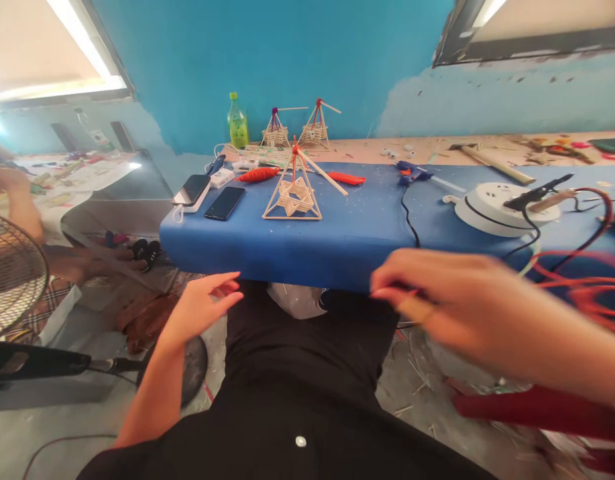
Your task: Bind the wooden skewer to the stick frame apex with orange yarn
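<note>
In the head view my left hand [207,303] hovers in front of the table edge, thumb and fingers apart, holding nothing. My right hand [432,290] is smeared by motion near the same edge. Its fingers are curled together, and whatever they may hold cannot be made out. Beyond both hands, on the blue table cover [357,230], stands a pyramid frame of thin wooden sticks [296,197]. Red thread binds its top, from which one stick slants down to the right. A red thread bundle [258,175] and another red bundle [346,179] lie behind it.
Two similar stick models [275,130] stand by the wall near a green bottle [238,123]. Phones [226,203] lie left. To the right are a glue gun [411,172], a white power strip [502,208] and orange cable [597,293]. A fan [12,277] and another person's arm are at left.
</note>
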The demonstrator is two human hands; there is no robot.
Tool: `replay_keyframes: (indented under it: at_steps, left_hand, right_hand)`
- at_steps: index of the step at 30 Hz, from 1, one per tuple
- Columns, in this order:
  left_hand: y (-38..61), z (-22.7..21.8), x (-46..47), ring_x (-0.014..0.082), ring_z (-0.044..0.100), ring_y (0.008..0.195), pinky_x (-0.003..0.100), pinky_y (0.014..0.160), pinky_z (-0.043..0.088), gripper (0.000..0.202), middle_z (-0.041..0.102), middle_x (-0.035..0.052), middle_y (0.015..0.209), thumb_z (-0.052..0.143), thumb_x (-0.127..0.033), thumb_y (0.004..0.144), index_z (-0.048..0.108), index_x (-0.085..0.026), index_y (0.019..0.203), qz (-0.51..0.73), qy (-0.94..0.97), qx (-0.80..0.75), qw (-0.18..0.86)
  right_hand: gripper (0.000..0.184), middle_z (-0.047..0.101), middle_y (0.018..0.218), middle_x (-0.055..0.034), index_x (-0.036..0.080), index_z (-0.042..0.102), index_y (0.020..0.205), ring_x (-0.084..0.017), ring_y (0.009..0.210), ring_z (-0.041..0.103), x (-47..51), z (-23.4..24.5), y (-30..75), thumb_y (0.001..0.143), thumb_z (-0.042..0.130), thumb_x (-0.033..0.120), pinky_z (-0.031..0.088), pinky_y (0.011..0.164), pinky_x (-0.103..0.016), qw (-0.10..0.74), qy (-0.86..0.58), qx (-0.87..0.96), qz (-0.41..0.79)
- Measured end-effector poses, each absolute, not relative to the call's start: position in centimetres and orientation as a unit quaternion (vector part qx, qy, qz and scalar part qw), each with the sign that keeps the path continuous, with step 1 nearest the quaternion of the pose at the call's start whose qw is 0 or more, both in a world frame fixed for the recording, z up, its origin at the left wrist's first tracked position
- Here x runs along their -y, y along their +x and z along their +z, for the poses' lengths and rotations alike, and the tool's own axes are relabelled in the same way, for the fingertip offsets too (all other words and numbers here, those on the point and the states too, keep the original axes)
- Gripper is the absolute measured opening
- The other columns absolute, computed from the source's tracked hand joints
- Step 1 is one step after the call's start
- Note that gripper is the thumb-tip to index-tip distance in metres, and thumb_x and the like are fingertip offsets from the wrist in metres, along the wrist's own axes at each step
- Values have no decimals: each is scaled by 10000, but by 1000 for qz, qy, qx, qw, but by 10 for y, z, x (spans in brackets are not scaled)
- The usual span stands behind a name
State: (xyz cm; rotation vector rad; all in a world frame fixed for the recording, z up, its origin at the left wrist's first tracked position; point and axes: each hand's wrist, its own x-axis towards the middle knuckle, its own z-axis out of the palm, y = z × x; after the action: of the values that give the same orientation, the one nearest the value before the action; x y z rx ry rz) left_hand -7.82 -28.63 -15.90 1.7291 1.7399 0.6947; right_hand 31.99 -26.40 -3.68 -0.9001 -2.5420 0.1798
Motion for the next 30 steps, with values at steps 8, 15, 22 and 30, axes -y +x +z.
replay_keyframes:
  at_steps: [8,15,22,30]
  left_hand:
    - [53,-121,248,123,675,635,254,716,596,745,698,2,706,920,-647,816,737,-186,1371,443,500,-235,706]
    - [34,-82,187,26,194,474,170,440,164,534,302,-111,524,941,-653,770,771,-150,833,571,417,-331,625]
    - [19,-73,98,41,264,458,224,446,156,484,368,-86,492,938,-652,745,834,-188,837,631,436,-368,525]
    - [27,-87,68,61,369,482,251,515,264,453,503,-53,507,794,-604,904,851,-156,940,577,476,-428,507]
  right_hand:
    - [130,759,922,-30,198,697,980,-119,699,645,205,-44,249,1052,591,171,439,607,-264,314,-189,929,-59]
    - [123,718,878,-32,225,700,990,-128,680,579,89,-4,269,1081,657,296,459,642,-302,461,-215,842,-178]
    - [87,717,874,-44,205,702,918,-181,819,636,-29,-2,235,987,650,210,503,792,-352,415,-294,860,-54]
    - [47,677,779,-27,214,690,867,-167,716,584,-68,-19,246,909,707,200,463,713,-342,369,-396,839,57]
